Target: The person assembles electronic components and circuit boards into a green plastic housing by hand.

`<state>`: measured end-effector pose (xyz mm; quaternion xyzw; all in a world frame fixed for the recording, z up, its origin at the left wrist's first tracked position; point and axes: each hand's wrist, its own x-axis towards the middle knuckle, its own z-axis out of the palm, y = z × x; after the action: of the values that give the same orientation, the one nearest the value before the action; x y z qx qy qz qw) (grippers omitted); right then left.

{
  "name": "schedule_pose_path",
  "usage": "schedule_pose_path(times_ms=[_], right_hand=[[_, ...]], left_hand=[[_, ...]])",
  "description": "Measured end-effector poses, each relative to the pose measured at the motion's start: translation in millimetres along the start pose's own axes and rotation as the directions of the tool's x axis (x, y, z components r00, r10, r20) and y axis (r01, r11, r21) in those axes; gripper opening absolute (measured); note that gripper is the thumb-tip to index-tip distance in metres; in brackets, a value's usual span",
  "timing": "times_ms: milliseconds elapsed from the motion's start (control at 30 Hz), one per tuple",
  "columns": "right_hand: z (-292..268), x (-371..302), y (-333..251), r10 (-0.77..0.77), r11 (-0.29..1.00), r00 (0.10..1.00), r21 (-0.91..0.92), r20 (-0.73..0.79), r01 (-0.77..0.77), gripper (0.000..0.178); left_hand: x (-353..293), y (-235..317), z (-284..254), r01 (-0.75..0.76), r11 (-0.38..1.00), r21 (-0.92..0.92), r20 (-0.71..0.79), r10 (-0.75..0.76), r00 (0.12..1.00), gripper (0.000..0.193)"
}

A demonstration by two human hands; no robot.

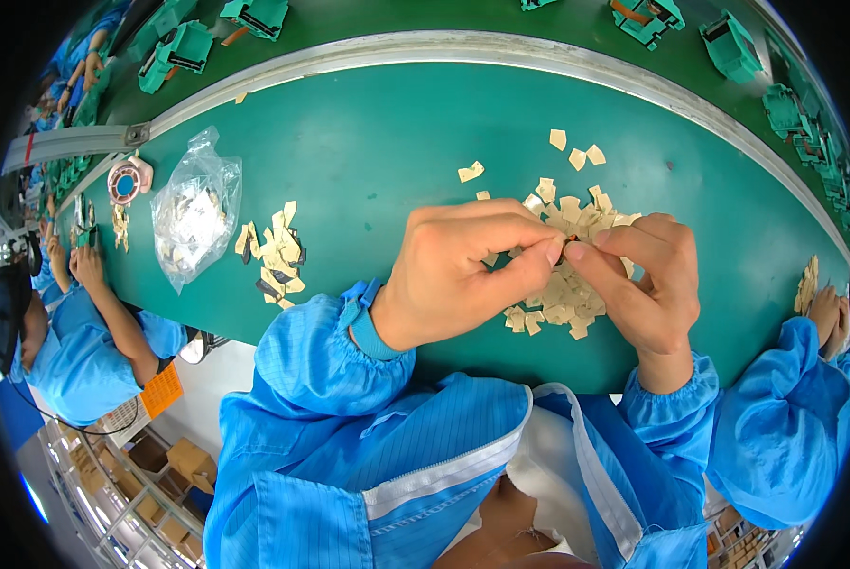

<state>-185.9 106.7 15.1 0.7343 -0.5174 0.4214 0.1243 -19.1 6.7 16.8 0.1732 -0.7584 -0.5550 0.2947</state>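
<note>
One small dark piece (570, 239): held where both sets of fingertips meet, over the main pile; mostly covered by skin.
Left hand (468, 270): pinching that piece between thumb and index finger, reaching in from the left, knuckles bent.
Right hand (648, 284): pinching from the opposite side with thumb and index finger, remaining fingers curled.
Piece's direction and long axis: too hidden to tell.
Main pile of cream pieces (565, 302): lying beneath and around the fingertips, turned every which way, partly covered by both hands.
Loose cream pieces (577, 159): scattered just beyond the pile, angled differently.
Smaller heap (278, 251): set well left of the left hand, mixed cream and black, stretched roughly away from the body.
Plastic bag (195, 223): standing farther left, crinkled, see-through, longer front to back than across.
Tape roll (126, 180): placed left of the bag, near the far-left edge.
Green tabletop (368, 142): widest room beyond the hands, up to the rail; more between left hand and smaller heap; near edge close under the sleeves.
Metal rail (444, 47): curving along the far edge, with green fixtures (178, 57) behind.
Co-workers' sleeves (785, 427): blue, bounding the bench left and right.
</note>
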Motion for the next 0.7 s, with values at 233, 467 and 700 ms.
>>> schedule_pose_path(times_ms=[233, 467, 700], right_hand=[[1.5, -0.9, 0.2, -0.020, 1.000, 1.000, -0.002, -0.020, 0.020, 0.031], [3.3, -2.0, 0.0, -0.013, 1.000, 1.000, 0.015, -0.027, 0.013, 0.030], [3.0, -2.6, 0.3, -0.030, 1.000, 0.999, 0.008, -0.028, 0.030, 0.029]], left_hand=[[0.7, -1.6, -2.8, 0.076, 0.995, -0.067, 0.049, -0.073, 0.996, 0.010], [0.9, -2.9, -4.0, 0.087, 0.993, -0.074, 0.064, -0.083, 0.995, 0.008], [0.7, -1.4, -4.8, 0.128, 0.986, -0.102, 0.076, -0.121, 0.990, 0.008]])
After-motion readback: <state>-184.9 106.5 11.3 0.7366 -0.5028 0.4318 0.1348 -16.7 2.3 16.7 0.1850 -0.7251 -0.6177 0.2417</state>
